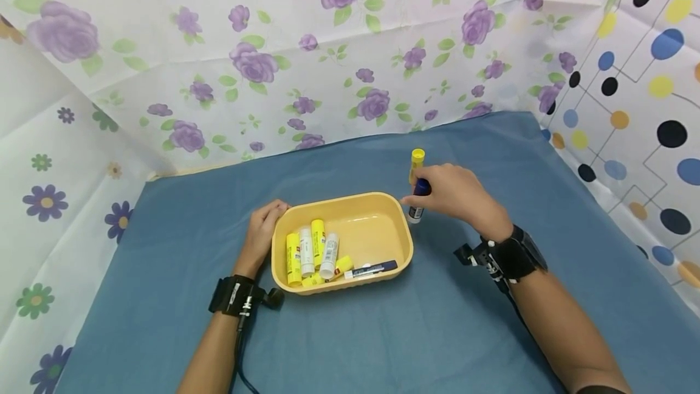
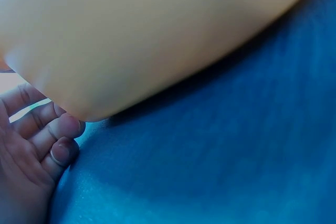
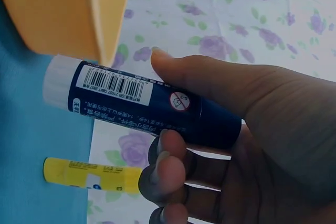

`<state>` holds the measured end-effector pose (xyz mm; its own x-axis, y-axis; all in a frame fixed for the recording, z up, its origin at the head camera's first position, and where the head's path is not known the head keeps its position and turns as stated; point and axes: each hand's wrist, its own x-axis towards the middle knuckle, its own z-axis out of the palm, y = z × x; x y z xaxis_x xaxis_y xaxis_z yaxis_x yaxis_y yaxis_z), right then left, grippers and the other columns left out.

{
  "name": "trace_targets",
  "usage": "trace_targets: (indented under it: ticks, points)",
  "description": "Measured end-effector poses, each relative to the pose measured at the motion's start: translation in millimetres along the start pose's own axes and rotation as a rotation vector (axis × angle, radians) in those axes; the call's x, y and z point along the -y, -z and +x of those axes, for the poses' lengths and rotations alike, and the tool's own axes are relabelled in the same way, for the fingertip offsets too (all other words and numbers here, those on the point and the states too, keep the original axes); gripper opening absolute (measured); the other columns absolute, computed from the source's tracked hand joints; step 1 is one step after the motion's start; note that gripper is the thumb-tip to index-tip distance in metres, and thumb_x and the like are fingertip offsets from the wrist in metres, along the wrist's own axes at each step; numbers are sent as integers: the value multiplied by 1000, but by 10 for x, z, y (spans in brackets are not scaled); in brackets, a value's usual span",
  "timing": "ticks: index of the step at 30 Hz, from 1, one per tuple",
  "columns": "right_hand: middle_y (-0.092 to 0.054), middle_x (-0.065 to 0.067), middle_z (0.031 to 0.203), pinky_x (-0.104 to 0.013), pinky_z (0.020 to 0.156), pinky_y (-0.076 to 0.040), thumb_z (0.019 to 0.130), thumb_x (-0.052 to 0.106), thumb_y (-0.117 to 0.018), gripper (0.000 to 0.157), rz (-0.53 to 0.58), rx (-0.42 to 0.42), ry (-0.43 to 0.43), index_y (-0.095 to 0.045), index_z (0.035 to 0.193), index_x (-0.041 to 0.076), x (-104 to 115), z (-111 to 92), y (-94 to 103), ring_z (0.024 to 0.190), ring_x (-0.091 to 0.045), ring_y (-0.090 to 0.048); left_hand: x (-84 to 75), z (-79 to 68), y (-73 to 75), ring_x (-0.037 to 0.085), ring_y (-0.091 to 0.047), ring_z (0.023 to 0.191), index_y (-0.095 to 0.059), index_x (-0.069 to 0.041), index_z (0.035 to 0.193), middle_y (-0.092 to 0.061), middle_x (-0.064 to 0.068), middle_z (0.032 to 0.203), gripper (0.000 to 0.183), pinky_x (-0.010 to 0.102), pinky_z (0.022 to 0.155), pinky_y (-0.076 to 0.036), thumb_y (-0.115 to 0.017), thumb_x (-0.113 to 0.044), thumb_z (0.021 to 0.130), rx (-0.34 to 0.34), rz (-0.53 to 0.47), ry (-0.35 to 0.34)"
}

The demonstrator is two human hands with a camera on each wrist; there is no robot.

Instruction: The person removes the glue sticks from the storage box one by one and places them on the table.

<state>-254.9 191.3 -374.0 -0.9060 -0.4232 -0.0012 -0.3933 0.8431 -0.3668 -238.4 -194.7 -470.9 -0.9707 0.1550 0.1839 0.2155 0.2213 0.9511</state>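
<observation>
My right hand (image 1: pixel 451 190) pinches a dark blue glue stick (image 3: pixel 134 95) with a white end, between thumb and fingers. It is held upright just right of the yellow plastic basket (image 1: pixel 377 199), white end down in the head view. Right behind this hand stands a yellow glue stick (image 1: pixel 417 158), also seen in the right wrist view. My left hand (image 1: pixel 261 230) holds the basket at its left end, bent fingertips (image 2: pixel 65 125) against the outer wall. Inside the basket lie yellow glue sticks (image 1: pixel 293 260), white glue sticks (image 1: pixel 330 254) and a dark blue one with a white end (image 1: pixel 372 269).
A blue cloth (image 1: pixel 350 339) covers the table under the basket. A flowered sheet (image 1: pixel 306 78) hangs along the back, and a dotted sheet (image 1: pixel 651 132) stands at the right. Cameras with cables are strapped to both wrists.
</observation>
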Motion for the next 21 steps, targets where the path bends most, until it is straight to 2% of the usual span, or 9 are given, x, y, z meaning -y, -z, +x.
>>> trace_targets:
  ticks: [11, 17, 21]
  points:
    - [-58, -1, 71, -34, 56, -38, 88, 40, -80, 29, -123, 8, -62, -66, 94, 15, -43, 89, -230, 62, -19, -52, 15, 6, -19, 19, -48, 54, -65, 7, 94, -52, 22, 74, 37, 27, 55, -44, -42, -17, 111, 7, -7, -7]
    - [-58, -1, 71, -34, 54, -39, 88, 41, -80, 29, -159, 75, -114, -64, 92, 16, -17, 110, -259, 63, -20, -54, 5, 28, -25, 19, -50, 56, -65, 8, 95, -54, 22, 75, 36, 26, 56, -45, -42, -16, 110, 10, -5, -11]
    - [-57, -3, 73, -33, 55, -37, 87, 40, -80, 31, -153, 127, -119, -62, 94, 16, 5, 112, -257, 64, -20, -53, 24, 18, -8, 18, -50, 55, -65, 7, 95, -54, 19, 74, 37, 26, 56, -45, -41, -15, 110, 1, -4, 4]
